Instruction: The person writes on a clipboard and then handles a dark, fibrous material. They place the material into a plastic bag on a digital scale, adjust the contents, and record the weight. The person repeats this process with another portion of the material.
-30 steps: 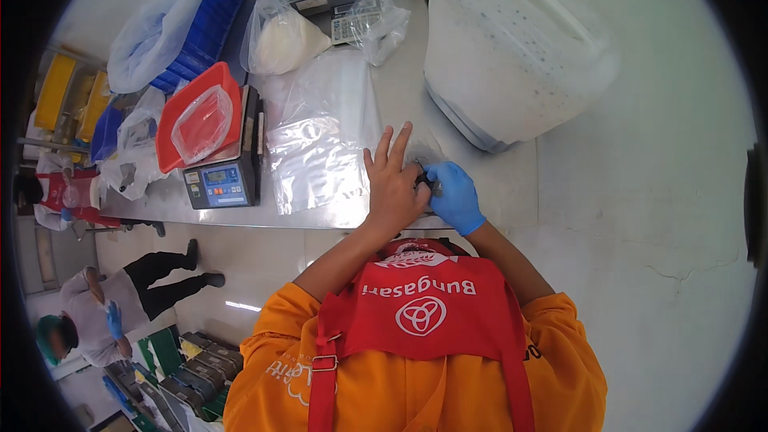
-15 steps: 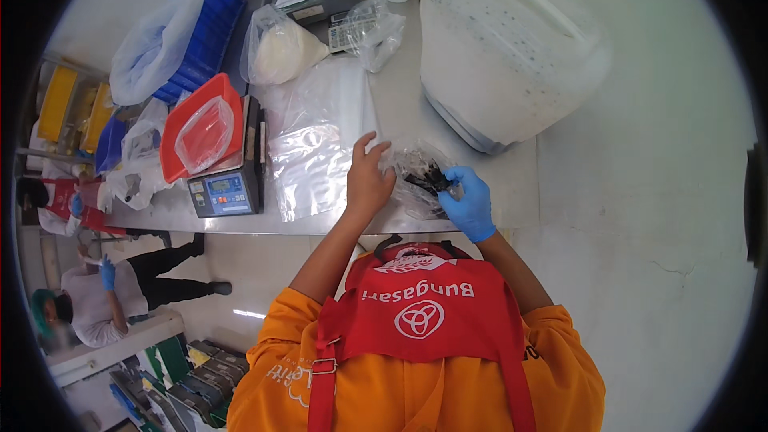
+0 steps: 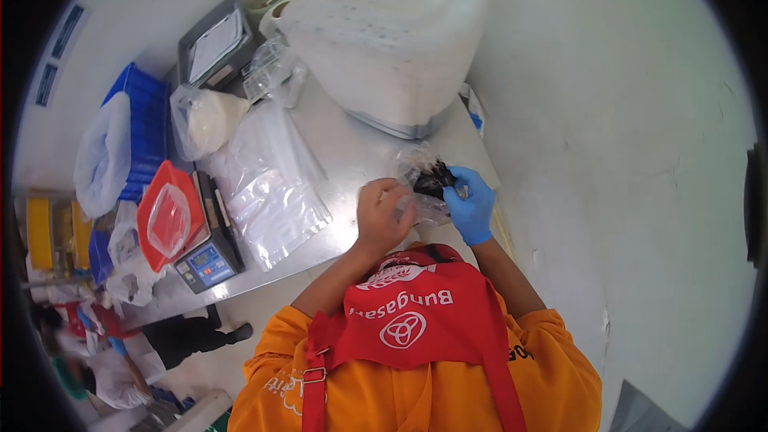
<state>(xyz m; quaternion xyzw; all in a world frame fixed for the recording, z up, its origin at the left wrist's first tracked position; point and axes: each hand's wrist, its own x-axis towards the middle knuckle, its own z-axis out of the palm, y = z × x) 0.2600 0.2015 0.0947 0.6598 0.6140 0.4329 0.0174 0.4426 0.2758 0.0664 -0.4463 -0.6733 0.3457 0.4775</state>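
My right hand (image 3: 470, 206), in a blue glove, grips a crumpled clear plastic bag (image 3: 416, 164) at the table's near edge. Dark, shiny black material (image 3: 432, 182) shows in the bag beside the gloved fingers; its kind is unclear. My bare left hand (image 3: 386, 216) is just left of the bag, slightly blurred, its fingers half bent and apart. I see nothing held in it. Whether its fingertips touch the bag cannot be made out.
Flat clear plastic bags (image 3: 268, 184) lie left of my hands. Beyond them stand a digital scale (image 3: 210, 260) with a red basin (image 3: 166, 220), a tied bag of pale powder (image 3: 210, 124), a lined blue crate (image 3: 148, 136) and a grey tray (image 3: 216, 44). A large white jerrycan (image 3: 392, 48) stands ahead.
The view has turned, so the table now slants and the jerrycan appears farther left. My left hand's fingers have curled inward beside the bag. My right hand keeps its hold on the bag.
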